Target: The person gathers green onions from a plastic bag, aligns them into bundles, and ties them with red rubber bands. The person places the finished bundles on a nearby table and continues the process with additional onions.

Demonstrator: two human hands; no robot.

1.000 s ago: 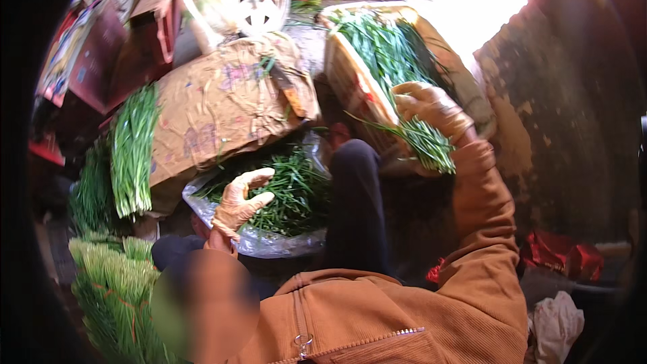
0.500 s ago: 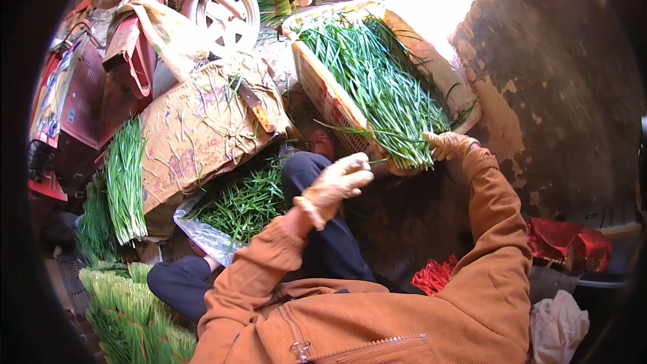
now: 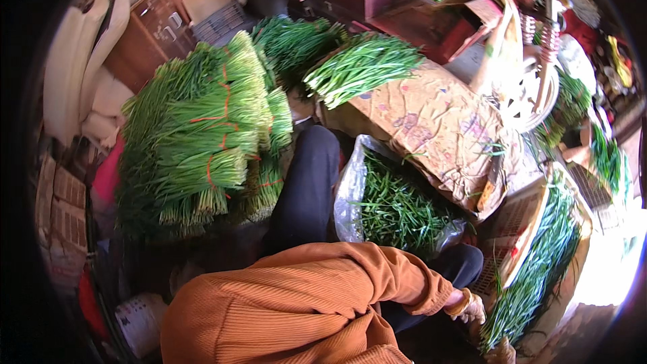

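Observation:
Loose green garlic chives (image 3: pixel 536 269) fill a long, cloth-lined plastic crate (image 3: pixel 515 226) at the lower right. My left hand (image 3: pixel 470 307), in a pale glove, is beside the crate's near end with its fingers curled; whatever they might hold is too small to make out. Lower down, at the cut ends of the chives, my gloved right hand (image 3: pixel 501 352) shows only partly above the picture's bottom edge. Its fingers appear closed on those ends. Between my knees, an open clear plastic bag (image 3: pixel 348 195) contains trimmed green leaf pieces (image 3: pixel 401 212).
A cardboard-covered block (image 3: pixel 424 128) carries a chive pile (image 3: pixel 367 64) and a wooden-handled knife (image 3: pixel 490 185). Tied chive bundles (image 3: pixel 195 141) are stacked at left. Behind stand a brown cabinet (image 3: pixel 172 23) and a vehicle wheel (image 3: pixel 536 98). Another crate (image 3: pixel 593 182) sits at far right.
My view has swung left, so the crate and both hands now appear at lower right. The left hand has come closer to the right hand and the chive ends.

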